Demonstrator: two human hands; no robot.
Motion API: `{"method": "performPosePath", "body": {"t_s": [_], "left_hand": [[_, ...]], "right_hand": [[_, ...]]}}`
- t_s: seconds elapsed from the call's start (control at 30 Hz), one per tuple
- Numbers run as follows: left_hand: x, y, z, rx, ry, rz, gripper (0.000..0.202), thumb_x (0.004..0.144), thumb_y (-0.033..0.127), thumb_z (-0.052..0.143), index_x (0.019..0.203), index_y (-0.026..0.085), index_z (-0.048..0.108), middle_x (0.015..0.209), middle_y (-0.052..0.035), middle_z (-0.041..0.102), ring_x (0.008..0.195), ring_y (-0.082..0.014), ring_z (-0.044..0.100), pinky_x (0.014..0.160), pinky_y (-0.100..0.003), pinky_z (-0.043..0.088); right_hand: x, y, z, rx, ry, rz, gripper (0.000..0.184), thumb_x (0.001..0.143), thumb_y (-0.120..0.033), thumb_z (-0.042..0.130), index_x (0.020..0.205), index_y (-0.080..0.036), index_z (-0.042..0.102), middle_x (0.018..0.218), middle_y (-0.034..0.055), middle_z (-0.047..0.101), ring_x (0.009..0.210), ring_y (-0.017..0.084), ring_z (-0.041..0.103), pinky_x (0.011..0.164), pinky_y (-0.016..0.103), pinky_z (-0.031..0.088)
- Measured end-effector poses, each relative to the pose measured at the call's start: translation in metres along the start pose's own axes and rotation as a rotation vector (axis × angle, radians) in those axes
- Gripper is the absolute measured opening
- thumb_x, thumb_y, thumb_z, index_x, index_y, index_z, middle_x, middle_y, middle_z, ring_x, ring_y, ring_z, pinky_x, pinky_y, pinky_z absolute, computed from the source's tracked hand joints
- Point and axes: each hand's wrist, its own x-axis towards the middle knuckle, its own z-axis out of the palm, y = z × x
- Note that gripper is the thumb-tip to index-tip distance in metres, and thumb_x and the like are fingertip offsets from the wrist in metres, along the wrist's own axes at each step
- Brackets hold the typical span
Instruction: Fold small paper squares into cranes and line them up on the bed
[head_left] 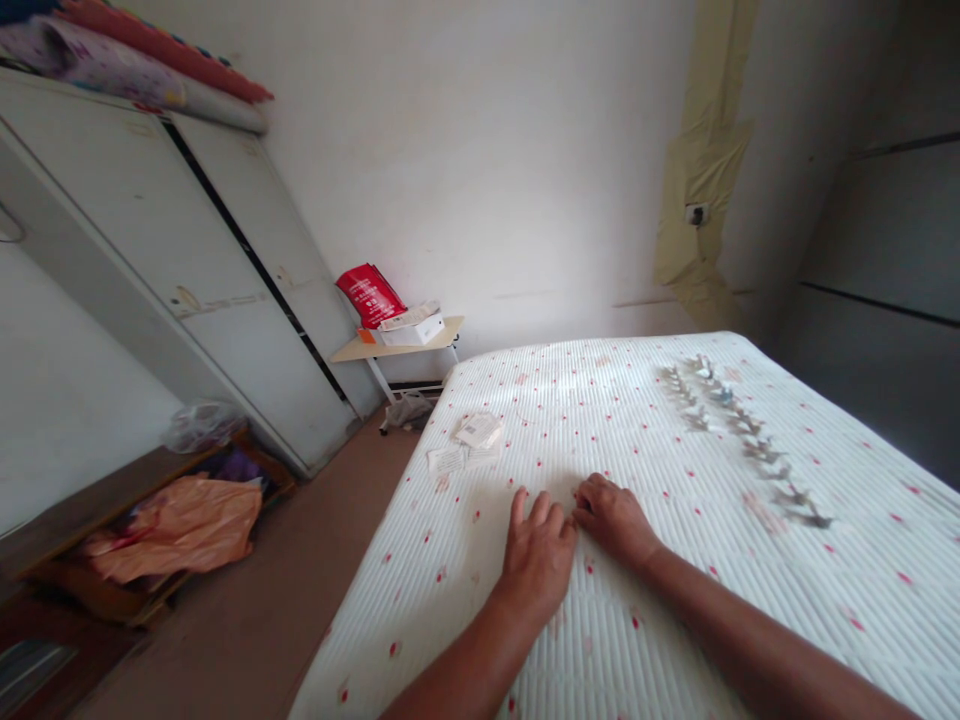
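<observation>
Evidently the work sits in the middle of the bed point(675, 620), on its white quilted cover dotted with red. The left hand point(536, 550) lies flat on the cover, palm down, its fingers point(537, 508) straight and a little apart, clamped on nothing. The right hand point(613, 518) rests just beside it, touching it at the fingertips, its fingers point(589, 494) curled under. Whether they pinch anything small cannot be told, since whatever might lie beneath either hand is hidden.

What looks done is a long row of small grey folded pieces point(742, 440), laid out one after another along the far right part of the bed, well apart from the hands. They are too small to say what they are. What looks left is a loose pile of pale paper slips point(474, 438) near the bed's left edge, beyond the left hand and untouched by it. By that reckoning, a good share is finished and a smaller heap waits.

Off the bed, a small desk point(397, 347) against the wall carries a red bag point(369, 293) and a white box point(414, 328).
</observation>
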Motion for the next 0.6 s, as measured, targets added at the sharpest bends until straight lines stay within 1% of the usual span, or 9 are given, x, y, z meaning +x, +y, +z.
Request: {"method": "performPosePath", "body": {"t_s": [0.1, 0.23, 0.3, 0.4, 0.47, 0.53, 0.6], "left_hand": [[-0.004, -0.004, 0.003, -0.009, -0.031, 0.026, 0.027, 0.087, 0.018, 0.041, 0.106, 0.022, 0.059, 0.094, -0.0053, 0.061, 0.110, -0.0216, 0.043, 0.106, -0.046, 0.019], [-0.010, -0.005, 0.003, -0.022, -0.063, 0.010, 0.028, 0.088, 0.020, 0.040, 0.110, 0.023, 0.057, 0.099, -0.0056, 0.061, 0.112, -0.0218, 0.043, 0.104, -0.045, 0.023], [-0.013, -0.005, 0.000, -0.047, -0.065, -0.005, 0.027, 0.088, 0.019, 0.040, 0.106, 0.022, 0.059, 0.098, -0.0060, 0.062, 0.110, -0.0218, 0.045, 0.101, -0.044, 0.025], [-0.015, -0.009, -0.005, -0.139, -0.048, -0.052, 0.022, 0.082, 0.017, 0.047, 0.092, 0.023, 0.065, 0.093, -0.0049, 0.063, 0.104, -0.0211, 0.048, 0.099, -0.042, 0.028], [-0.013, -0.013, -0.006, -0.224, -0.022, -0.155, 0.018, 0.076, 0.016, 0.052, 0.079, 0.025, 0.067, 0.090, -0.0022, 0.063, 0.099, -0.0195, 0.050, 0.097, -0.040, 0.029], [-0.007, -0.017, -0.002, -0.296, 0.014, -0.337, 0.015, 0.073, 0.018, 0.054, 0.073, 0.025, 0.067, 0.092, -0.0003, 0.064, 0.097, -0.0179, 0.051, 0.095, -0.037, 0.031], [0.002, -0.018, 0.005, -0.324, 0.047, -0.510, 0.010, 0.072, 0.023, 0.056, 0.072, 0.025, 0.066, 0.100, -0.0001, 0.062, 0.103, -0.0183, 0.050, 0.096, -0.037, 0.031]], "right_hand": [[0.001, 0.001, 0.001, 0.001, -0.002, 0.006, 0.007, 0.076, -0.019, 0.050, 0.073, -0.017, 0.056, 0.081, 0.0024, 0.055, 0.074, 0.013, 0.052, 0.064, 0.023, 0.030], [0.002, 0.001, 0.001, 0.002, -0.022, 0.014, 0.006, 0.076, -0.019, 0.051, 0.073, -0.017, 0.056, 0.082, 0.0022, 0.055, 0.074, 0.013, 0.052, 0.064, 0.023, 0.030], [0.002, 0.001, 0.001, 0.005, -0.034, 0.015, 0.006, 0.076, -0.019, 0.051, 0.074, -0.017, 0.056, 0.083, 0.0021, 0.055, 0.074, 0.013, 0.051, 0.064, 0.023, 0.030], [0.002, 0.001, 0.002, 0.007, -0.029, 0.013, 0.006, 0.076, -0.018, 0.051, 0.074, -0.017, 0.056, 0.083, 0.0021, 0.055, 0.074, 0.013, 0.051, 0.063, 0.023, 0.029], [0.002, 0.002, 0.003, 0.008, -0.014, 0.009, 0.006, 0.076, -0.017, 0.050, 0.073, -0.017, 0.056, 0.082, 0.0020, 0.055, 0.073, 0.013, 0.051, 0.063, 0.023, 0.029], [0.002, 0.002, 0.003, 0.007, -0.005, 0.001, 0.006, 0.076, -0.018, 0.050, 0.073, -0.017, 0.056, 0.082, 0.0020, 0.055, 0.073, 0.013, 0.051, 0.062, 0.023, 0.028], [0.002, 0.002, 0.003, 0.006, -0.008, -0.001, 0.006, 0.076, -0.018, 0.050, 0.073, -0.017, 0.055, 0.082, 0.0021, 0.054, 0.073, 0.013, 0.051, 0.062, 0.023, 0.028]]}}
